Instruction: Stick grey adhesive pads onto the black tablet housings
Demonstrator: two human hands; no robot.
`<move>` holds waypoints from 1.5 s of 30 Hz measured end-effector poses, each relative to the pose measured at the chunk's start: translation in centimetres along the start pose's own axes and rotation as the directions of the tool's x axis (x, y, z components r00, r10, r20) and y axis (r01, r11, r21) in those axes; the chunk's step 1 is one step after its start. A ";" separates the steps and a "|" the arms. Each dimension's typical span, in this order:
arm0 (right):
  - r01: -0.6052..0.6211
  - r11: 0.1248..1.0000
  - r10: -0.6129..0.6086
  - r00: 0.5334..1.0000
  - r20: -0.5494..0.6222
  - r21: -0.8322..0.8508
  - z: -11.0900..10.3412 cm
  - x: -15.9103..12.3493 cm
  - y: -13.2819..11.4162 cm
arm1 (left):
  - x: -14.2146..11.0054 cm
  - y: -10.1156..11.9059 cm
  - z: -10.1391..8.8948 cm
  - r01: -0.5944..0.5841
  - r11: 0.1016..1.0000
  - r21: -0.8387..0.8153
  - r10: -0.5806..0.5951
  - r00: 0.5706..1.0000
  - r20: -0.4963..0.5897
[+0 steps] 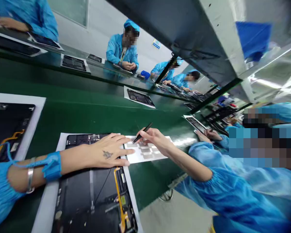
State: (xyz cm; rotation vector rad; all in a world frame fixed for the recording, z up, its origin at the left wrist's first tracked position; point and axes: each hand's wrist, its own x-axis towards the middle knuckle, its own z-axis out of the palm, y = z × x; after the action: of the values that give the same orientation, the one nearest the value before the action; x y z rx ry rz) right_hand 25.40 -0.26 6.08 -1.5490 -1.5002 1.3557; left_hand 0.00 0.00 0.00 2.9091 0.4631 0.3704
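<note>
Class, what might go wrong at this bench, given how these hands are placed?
The left hand lies across the open tablet, so it might press on exposed parts. The tweezers in the right hand sit close to the sheet of grey pads and might nick one. The exposed yellow flex cable could snag.

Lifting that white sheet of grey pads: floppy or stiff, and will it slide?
The white sheet looks thin and light, so it will probably droop when lifted. It lies flat on the green belt, so it may slide without the left hand resting on its edge. The grey pads may cling, looking like peelable stickers.
</note>
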 end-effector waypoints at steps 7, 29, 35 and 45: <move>0.048 0.997 -0.042 0.995 0.085 -0.063 0.2 0.2 -0.4 | 0.0 0.5 0.0 -0.009 1.000 0.001 0.009 0.995 -0.097; 0.263 0.932 -0.238 0.963 -0.128 0.250 6.8 -0.4 -3.6 | -6.6 -2.5 -7.0 0.298 0.933 0.200 -0.295 0.955 -0.044; 0.266 0.947 -0.254 0.963 -0.087 0.179 9.8 3.4 -3.3 | -8.2 -2.4 -5.6 0.226 0.972 0.064 -0.213 0.963 -0.168; 0.197 0.955 -0.201 0.980 -0.004 0.222 9.5 3.9 -2.5 | -7.7 -2.2 -5.6 0.229 0.972 0.044 -0.218 0.960 -0.174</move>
State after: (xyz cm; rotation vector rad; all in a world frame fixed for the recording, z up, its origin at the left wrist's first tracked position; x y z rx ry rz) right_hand 15.14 1.68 4.40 -1.2165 -1.4194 1.3706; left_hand -9.25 0.28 3.20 2.8559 0.8356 0.5785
